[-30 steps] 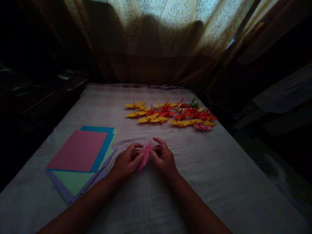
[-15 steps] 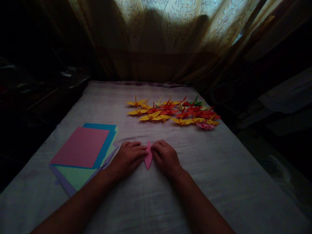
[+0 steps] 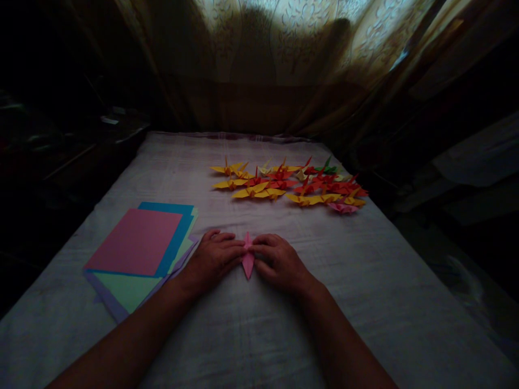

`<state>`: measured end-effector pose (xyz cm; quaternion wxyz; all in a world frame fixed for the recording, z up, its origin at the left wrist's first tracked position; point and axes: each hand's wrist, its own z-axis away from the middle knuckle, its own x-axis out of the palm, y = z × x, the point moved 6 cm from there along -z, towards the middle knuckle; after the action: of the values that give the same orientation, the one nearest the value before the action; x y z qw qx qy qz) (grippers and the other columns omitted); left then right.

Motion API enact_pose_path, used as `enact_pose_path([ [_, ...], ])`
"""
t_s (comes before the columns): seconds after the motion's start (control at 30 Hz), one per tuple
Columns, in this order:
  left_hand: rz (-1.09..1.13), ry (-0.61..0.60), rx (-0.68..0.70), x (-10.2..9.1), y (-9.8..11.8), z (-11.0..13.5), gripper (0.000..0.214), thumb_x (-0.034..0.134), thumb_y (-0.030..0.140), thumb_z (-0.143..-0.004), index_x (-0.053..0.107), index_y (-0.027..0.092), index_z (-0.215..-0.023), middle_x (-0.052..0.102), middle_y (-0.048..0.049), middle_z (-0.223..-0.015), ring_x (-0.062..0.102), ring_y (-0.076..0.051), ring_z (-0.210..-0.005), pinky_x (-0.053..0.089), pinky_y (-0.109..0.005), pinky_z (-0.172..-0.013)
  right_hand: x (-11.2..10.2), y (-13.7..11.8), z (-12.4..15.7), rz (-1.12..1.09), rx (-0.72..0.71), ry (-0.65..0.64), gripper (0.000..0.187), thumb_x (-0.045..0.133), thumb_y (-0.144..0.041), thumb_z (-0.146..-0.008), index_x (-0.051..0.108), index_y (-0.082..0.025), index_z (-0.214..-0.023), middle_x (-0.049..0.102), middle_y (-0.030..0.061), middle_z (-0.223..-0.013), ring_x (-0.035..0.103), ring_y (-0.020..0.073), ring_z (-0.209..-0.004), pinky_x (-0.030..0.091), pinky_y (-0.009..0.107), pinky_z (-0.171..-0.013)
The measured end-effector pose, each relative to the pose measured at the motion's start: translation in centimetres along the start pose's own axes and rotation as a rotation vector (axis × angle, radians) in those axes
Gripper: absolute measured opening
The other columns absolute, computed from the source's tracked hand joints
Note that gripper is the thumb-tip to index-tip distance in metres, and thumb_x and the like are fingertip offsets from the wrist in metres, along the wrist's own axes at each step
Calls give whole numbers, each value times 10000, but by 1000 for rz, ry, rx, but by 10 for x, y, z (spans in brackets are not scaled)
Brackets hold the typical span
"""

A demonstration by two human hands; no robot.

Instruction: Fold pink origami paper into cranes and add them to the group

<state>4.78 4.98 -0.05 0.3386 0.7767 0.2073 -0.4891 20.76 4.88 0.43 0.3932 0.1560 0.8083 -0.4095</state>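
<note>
Pink paper, folded into a slim, pointed shape (image 3: 248, 266), is held upright on the page, one point aimed away from the viewer and one toward the viewer, at the middle of a pale plaid cloth (image 3: 405, 324). It is gripped from both sides: its left edge is covered by the bent fingertips of the left hand (image 3: 214, 259), and its right edge by those of the right hand (image 3: 279, 262). Both hands are closed in on the paper, palms turned down (the exact placing of the thumbs is hard to make out in the dim light).

To the left, near the left forearm, a loose stack of flat paper is laid out. A pink sheet (image 3: 135, 240) is placed on top, with a blue sheet (image 3: 175, 243) showing beneath it, then pale green paper (image 3: 125, 289) and purple paper (image 3: 106, 299) below.

Beyond the hands, toward the right, folded paper cranes are set close together: yellow cranes (image 3: 251, 192), red cranes (image 3: 320, 183), a green crane (image 3: 327, 169) and, nearest the viewer, a pink crane (image 3: 343, 208). The far side is closed off by a patterned curtain (image 3: 259, 54), lit from behind.
</note>
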Motion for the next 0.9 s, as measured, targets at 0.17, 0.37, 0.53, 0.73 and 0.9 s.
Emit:
enact_pose_path([
  [0.17, -58, -25, 47, -2, 4, -2, 300, 603, 422, -926, 667, 299, -1192, 716, -40, -1178, 592, -259, -1155, 301, -484, -1071, -1, 2, 0, 4, 5, 8, 313, 662, -162, -802, 716, -247, -1098, 675, 76, -1071, 615, 208, -997, 505, 377, -891],
  [0.37, -52, -39, 57, -3, 3, -2, 337, 618, 443, -912, 655, 306, -1217, 711, -46, -1191, 590, -253, -1162, 273, -486, -1091, 1, 3, 0, -8, 24, 10, 327, 677, -142, -780, 717, -253, -1085, 676, 67, -1067, 615, 205, -996, 505, 374, -893],
  [0.53, -69, -22, 64, -2, 3, -2, 306, 596, 432, -930, 658, 296, -1198, 722, -35, -1170, 622, -259, -1108, 251, -497, -1083, 2, 4, 0, 1, 69, 1, 308, 688, -148, -779, 717, -247, -1070, 675, 65, -1082, 610, 211, -1016, 496, 385, -907],
  [0.73, -84, 77, 59, -5, 9, -5, 244, 506, 383, -986, 690, 251, -1077, 757, -17, -1057, 654, -245, -1030, 247, -493, -1079, -2, -1, -2, -34, 40, 12, 222, 685, -285, -849, 719, -244, -1065, 680, 72, -1057, 619, 203, -991, 501, 373, -896],
  [0.9, -75, 88, 30, -6, 12, -7, 233, 509, 387, -984, 688, 244, -1029, 762, -8, -1024, 664, -248, -1008, 240, -507, -1080, -3, -4, -1, -30, 8, 4, 297, 714, -295, -810, 708, -239, -1102, 680, 74, -1090, 615, 215, -1014, 487, 384, -920],
])
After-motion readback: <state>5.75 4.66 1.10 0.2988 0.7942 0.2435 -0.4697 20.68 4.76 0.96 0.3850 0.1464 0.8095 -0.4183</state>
